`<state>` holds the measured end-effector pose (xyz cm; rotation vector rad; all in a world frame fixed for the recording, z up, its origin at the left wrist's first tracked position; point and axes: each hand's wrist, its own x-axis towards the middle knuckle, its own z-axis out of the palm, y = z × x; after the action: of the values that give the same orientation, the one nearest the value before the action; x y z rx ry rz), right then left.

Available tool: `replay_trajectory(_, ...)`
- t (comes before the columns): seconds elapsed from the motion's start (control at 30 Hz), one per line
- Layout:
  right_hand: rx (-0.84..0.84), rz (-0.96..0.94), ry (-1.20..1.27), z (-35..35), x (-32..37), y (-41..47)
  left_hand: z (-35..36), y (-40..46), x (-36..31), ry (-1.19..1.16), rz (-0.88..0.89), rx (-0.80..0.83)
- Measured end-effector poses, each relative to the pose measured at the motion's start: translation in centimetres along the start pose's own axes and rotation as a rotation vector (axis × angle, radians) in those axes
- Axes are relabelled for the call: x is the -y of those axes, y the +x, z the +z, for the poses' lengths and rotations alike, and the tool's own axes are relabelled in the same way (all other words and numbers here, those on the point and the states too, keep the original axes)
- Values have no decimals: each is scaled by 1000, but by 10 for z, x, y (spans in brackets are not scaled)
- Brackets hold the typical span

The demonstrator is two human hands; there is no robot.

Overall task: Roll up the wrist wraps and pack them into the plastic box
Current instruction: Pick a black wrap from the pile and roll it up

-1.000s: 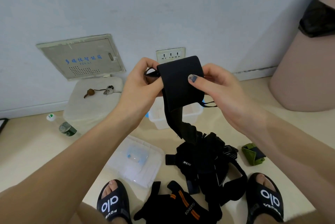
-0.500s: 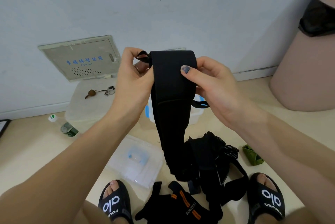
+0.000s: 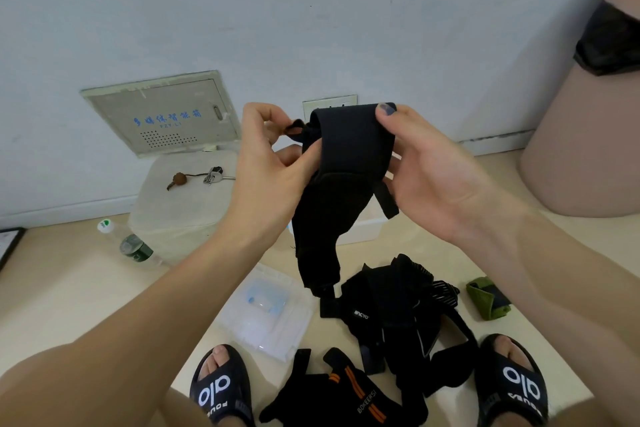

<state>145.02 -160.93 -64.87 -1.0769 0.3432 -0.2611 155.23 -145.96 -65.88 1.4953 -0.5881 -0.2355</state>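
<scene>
Setting: pale beige floor (image 3: 62,291) under me, light wall behind, seen looking down from the head camera.
Nearest: my two black slides at the bottom edge, and between them a black wrap with orange stripes (image 3: 349,395) lying flat on the floor.
Loose pile: tangled black wraps (image 3: 398,309) just ahead of my right foot; a small green rolled wrap (image 3: 488,298) sits apart to their right.
Lid: clear plastic lid (image 3: 266,316) flat on the floor, left of the pile.
Left hand (image 3: 266,167): thumb and forefinger pinch the thumb loop (image 3: 294,127) at the wrap's upper left corner.
Right hand (image 3: 429,163): its grip grasps the top edge of the black wrist wrap (image 3: 346,156), thumb on the front face.
Key relation: I hold the wrap in the air between both hands, long axis hanging straight down, its free end dangling just over the pile. I judge the roll must start at the top, where both hands are equally close.
Plastic box (image 3: 363,229): white, on the floor directly behind the hanging wrap, mostly hidden by it.
Farther: larger lidded white bin (image 3: 180,205) with keys on top, a water bottle lying beside it, a wall panel above.
</scene>
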Motion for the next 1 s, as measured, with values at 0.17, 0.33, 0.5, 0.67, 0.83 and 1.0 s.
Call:
replay_trajectory(0.17, 40, 117, 161, -3, 1, 0, 0, -1, 0, 14, 13, 21)
replay_trajectory(0.33, 52, 138, 173, -5, 1, 1, 2, -3, -1, 65, 35, 24)
replay_trajectory(0.5, 70, 123, 129, -3, 1, 0, 1, -2, -1, 103, 48, 9)
replay_trajectory(0.67, 58, -32, -136, -1, -5, -4, 0, -2, -4, 123, 43, 19)
replay_trajectory(0.83, -27, -121, -210, -2, -11, -3, -1, -3, 0, 130, 4, 78)
replay_trajectory(1.0, -48, -141, -202, -5, -13, -1, 1, -2, 3, 116, -97, 115)
